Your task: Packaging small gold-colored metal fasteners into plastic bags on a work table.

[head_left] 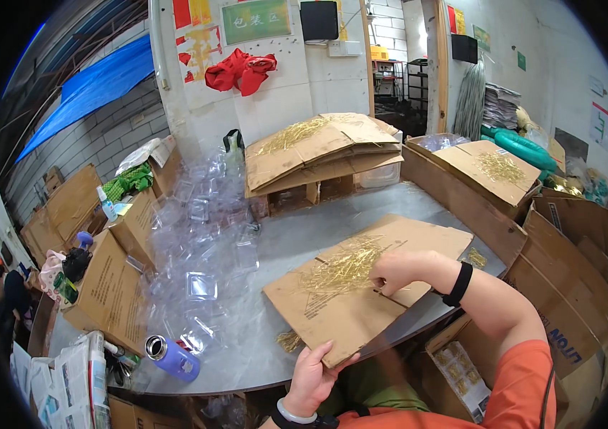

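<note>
A flat brown cardboard sheet point(350, 314) lies tilted on the grey table in front of me, its near corner reaching over the table edge. On it is a loose pile of thin gold-coloured sticks point(347, 266). My left hand point(311, 379) grips the sheet's near corner, thumb on top and fingers below. At the pile's right side my right hand point(395, 272) is closed, fingers curled down close to the cardboard. Whatever it may hold is hidden by the fingers. Small gold clumps point(288, 341) lie by the sheet's left edge and beyond its right end.
Clear plastic boxes point(204, 236) heap on the table's left side. A purple open-topped bottle point(175, 359) stands at the near left edge. Stacked cardboard point(318, 146) with more gold sticks rests at the back. Cardboard cartons point(568, 286) crowd the right; an open box point(461, 372) sits below.
</note>
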Tool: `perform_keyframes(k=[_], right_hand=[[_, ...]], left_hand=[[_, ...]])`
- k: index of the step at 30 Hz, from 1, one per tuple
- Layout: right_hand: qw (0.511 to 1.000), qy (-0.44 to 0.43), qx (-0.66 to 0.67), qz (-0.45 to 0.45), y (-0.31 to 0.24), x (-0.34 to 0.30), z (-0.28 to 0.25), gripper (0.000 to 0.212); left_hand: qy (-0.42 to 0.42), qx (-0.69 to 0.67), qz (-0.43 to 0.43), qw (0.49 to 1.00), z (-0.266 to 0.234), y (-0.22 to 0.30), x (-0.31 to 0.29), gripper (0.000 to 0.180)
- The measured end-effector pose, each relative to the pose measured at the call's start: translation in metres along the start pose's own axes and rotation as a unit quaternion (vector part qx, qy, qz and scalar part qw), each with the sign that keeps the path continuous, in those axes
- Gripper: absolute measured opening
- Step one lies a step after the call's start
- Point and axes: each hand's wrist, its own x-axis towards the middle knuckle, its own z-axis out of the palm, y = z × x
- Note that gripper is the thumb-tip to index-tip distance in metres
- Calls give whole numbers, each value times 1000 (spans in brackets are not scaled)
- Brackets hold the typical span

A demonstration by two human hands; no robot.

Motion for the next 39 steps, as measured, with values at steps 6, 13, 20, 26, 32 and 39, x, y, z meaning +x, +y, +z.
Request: perform_keyframes(k=[6, 13, 20, 26, 32, 39], right_hand=[[993, 19, 118, 14, 15, -5, -13, 18], [996, 10, 87, -4, -10, -15, -21, 15], [986, 153, 55, 43, 9, -6, -36, 26], [965, 248, 79, -35, -13, -30, -26, 55], [963, 241, -115, -43, -42, -81, -24, 35], [889, 437, -137, 18, -6, -54, -59, 13]], left_hand=[[-1, -18, 5, 1000, -3, 3, 4, 40], [13, -16, 17, 1000, 1, 5, 2, 38], [13, -10, 8, 1000, 1, 5, 2, 37], [22, -46, 27, 998, -5, 15, 4, 38], [5, -147, 42, 988, -1, 37, 14, 47], [-19, -6, 185, 982, 8, 56, -5, 58]])
